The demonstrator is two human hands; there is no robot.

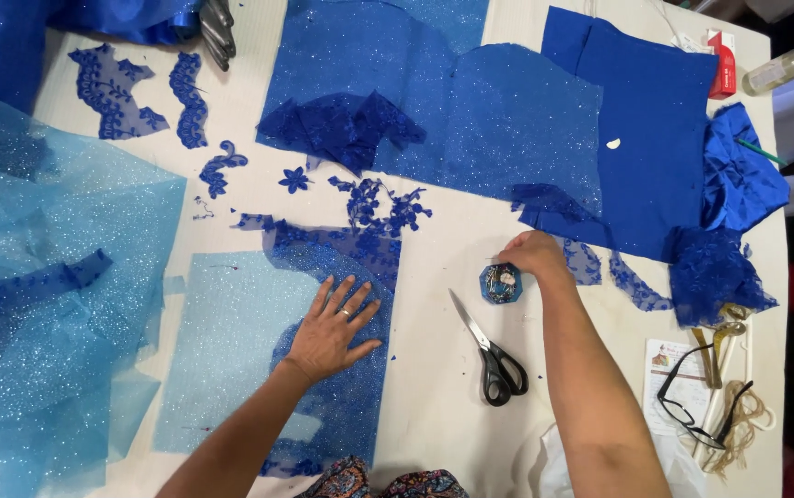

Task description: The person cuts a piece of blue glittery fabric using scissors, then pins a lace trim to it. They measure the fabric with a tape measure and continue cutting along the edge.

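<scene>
Left hand (330, 330) spread flat on dark blue glitter lace (341, 369), near centre. Right hand (533, 254) pinching something tiny above a small blue pin container (501, 283). Black-handled scissors (489, 355) between the arms.

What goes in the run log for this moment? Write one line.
left hand: flat on dark blue glitter lace fabric | right hand: fingertips at small blue hexagonal pin box | black-handled scissors: lying between

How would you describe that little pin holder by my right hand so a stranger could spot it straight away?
On the white table, look right of the black-handled scissors, just under the fingertips of the right hand. There sits a small blue pin holder. It alone is compact and faceted, unlike the flat fabric scraps around it.
</scene>
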